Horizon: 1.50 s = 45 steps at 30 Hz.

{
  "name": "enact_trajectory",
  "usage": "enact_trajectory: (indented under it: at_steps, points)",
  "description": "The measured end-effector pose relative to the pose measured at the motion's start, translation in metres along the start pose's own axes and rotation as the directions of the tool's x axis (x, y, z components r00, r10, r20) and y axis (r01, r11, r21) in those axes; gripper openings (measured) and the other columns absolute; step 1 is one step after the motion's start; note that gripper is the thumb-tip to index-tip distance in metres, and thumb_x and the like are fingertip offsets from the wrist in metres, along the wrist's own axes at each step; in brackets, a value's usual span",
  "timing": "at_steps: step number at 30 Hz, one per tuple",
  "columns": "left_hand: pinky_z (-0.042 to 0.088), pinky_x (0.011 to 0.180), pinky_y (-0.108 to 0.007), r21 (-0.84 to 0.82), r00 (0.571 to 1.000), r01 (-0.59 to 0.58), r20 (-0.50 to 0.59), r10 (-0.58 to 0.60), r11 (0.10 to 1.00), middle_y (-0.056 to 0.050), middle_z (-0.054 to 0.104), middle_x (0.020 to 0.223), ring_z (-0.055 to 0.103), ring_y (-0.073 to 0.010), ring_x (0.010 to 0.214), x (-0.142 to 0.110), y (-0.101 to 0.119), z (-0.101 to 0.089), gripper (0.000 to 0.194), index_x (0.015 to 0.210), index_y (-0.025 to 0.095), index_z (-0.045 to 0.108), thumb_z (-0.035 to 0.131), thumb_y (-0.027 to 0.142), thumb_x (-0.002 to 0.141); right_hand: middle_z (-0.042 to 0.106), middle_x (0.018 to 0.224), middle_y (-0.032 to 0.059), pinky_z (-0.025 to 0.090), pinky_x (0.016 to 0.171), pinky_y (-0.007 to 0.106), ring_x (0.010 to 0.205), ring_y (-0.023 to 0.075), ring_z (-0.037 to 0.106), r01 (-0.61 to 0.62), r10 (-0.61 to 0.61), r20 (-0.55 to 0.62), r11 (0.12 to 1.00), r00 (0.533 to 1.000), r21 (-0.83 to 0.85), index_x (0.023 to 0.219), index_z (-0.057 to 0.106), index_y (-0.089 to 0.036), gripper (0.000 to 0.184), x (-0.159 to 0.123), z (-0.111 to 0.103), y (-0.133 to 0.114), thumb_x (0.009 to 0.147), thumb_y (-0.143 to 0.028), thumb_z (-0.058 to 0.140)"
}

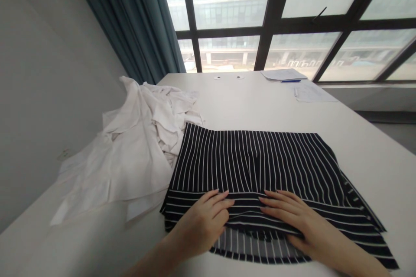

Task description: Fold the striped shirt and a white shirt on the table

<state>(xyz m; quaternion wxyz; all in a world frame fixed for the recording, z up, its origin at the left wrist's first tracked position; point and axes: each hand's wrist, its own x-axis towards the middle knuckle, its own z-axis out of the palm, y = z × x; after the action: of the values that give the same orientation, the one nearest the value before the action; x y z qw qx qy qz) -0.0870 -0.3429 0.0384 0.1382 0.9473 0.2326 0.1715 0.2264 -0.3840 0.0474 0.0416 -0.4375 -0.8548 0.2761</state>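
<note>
Hands (247,220) press flat a black white-striped folded garment (260,169).

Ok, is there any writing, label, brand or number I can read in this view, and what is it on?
No text can be read.
Papers at the far end of the table: any print is too small and blurred to read.
Sheet beside them: faint marks, unreadable.
Striped garment under the left hand and right hand: no label or tag shows.
White clothes: no print shows.
</note>
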Motion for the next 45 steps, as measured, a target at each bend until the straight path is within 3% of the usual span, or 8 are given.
enact_trajectory:
  at_steps: [13, 18, 21, 25, 29, 36, 41, 45]
  points:
    - [0.018, 0.119, -0.055, -0.193, 0.983, -0.025, 0.174, 0.060, 0.981, -0.006, 0.057, 0.139, 0.038, -0.0275, 0.140, -0.003, -0.010, -0.017, 0.014, 0.079, 0.017, 0.061, 0.056, 0.019, 0.092, 0.066, 0.127, 0.0015, 0.017, 0.116, 0.062, 0.137, 0.0263, 0.042, 0.017, -0.030, 0.041, 0.962, 0.999, 0.274, 0.120, 0.069, -0.034, 0.052, -0.017, -0.023, 0.012, 0.080, -0.005, 0.052]
    - [0.022, 0.119, -0.048, -0.219, 0.988, 0.096, 0.142, -0.065, 0.971, -0.005, 0.066, 0.126, 0.048, -0.0196, 0.132, -0.001, -0.009, -0.009, 0.020, 0.098, 0.020, 0.066, 0.046, 0.023, 0.099, 0.073, 0.112, 0.0054, 0.021, 0.114, 0.063, 0.129, 0.0292, 0.051, 0.009, 0.021, -0.074, 0.923, 0.997, 0.384, 0.097, 0.076, -0.028, 0.023, -0.018, -0.023, 0.008, 0.093, -0.031, 0.054]
    - [0.021, 0.118, -0.054, -0.145, 0.979, 0.123, 0.179, -0.096, 0.982, -0.009, 0.057, 0.137, 0.042, -0.0243, 0.137, 0.000, -0.011, -0.005, 0.036, 0.128, 0.022, 0.056, 0.056, 0.037, 0.095, 0.075, 0.101, 0.0050, 0.028, 0.114, 0.057, 0.121, 0.0277, 0.059, -0.034, 0.097, -0.145, 0.924, 0.985, 0.381, 0.090, 0.077, -0.026, 0.031, -0.013, -0.014, 0.011, 0.096, -0.039, 0.049]
    - [0.017, 0.114, -0.064, -0.019, 0.969, 0.073, 0.240, -0.066, 0.997, -0.014, 0.034, 0.155, 0.027, -0.0349, 0.144, -0.001, -0.012, -0.003, 0.077, 0.147, 0.028, 0.037, 0.068, 0.053, 0.081, 0.055, 0.141, 0.0075, 0.032, 0.112, 0.056, 0.138, 0.0295, 0.039, -0.168, 0.216, -0.267, 0.967, 0.939, 0.189, 0.134, 0.059, -0.030, 0.045, -0.006, 0.001, 0.019, 0.093, -0.048, 0.053]
    - [0.020, 0.110, -0.068, 0.022, 0.969, 0.011, 0.248, -0.016, 1.000, -0.014, 0.024, 0.159, 0.023, -0.0388, 0.145, -0.005, -0.012, -0.005, 0.077, 0.148, 0.039, 0.034, 0.067, 0.055, 0.081, 0.033, 0.157, 0.0012, 0.018, 0.114, 0.064, 0.146, 0.0328, 0.017, -0.142, 0.133, -0.156, 0.989, 0.979, -0.047, 0.147, 0.037, -0.041, 0.069, -0.006, 0.008, 0.025, 0.084, -0.058, 0.060]
    - [0.022, 0.107, -0.071, 0.020, 0.965, -0.023, 0.263, 0.017, 1.000, -0.014, 0.020, 0.160, 0.022, -0.0426, 0.144, -0.006, -0.011, -0.008, 0.074, 0.147, 0.044, 0.032, 0.056, 0.066, 0.081, 0.039, 0.153, 0.0052, 0.022, 0.112, 0.064, 0.143, 0.0366, 0.026, -0.175, 0.154, -0.186, 0.979, 0.970, -0.102, 0.143, 0.046, -0.038, 0.077, -0.019, 0.003, 0.059, 0.074, -0.067, 0.066]
    - [0.024, 0.112, -0.063, 0.068, 0.976, 0.060, 0.207, -0.073, 0.996, -0.008, 0.030, 0.157, 0.026, -0.0335, 0.145, -0.005, -0.010, -0.011, 0.055, 0.149, 0.040, 0.030, 0.045, 0.048, 0.097, 0.049, 0.143, 0.0177, 0.040, 0.104, 0.055, 0.131, 0.0358, 0.046, -0.479, 0.306, -0.604, 0.866, 0.736, -0.145, 0.137, 0.052, -0.017, 0.062, -0.030, -0.008, 0.091, 0.093, -0.057, 0.035]
    - [0.024, 0.114, -0.060, 0.148, 0.968, 0.172, 0.158, -0.195, 0.974, -0.008, 0.029, 0.158, 0.024, -0.0312, 0.145, -0.007, -0.017, -0.011, 0.058, 0.151, 0.034, 0.027, 0.047, 0.043, 0.098, 0.060, 0.120, 0.0276, 0.050, 0.084, 0.056, 0.109, 0.0437, 0.059, -0.809, 0.542, -0.679, 0.574, 0.495, -0.131, 0.139, 0.046, -0.007, 0.073, -0.047, -0.018, 0.106, 0.093, -0.060, 0.025]
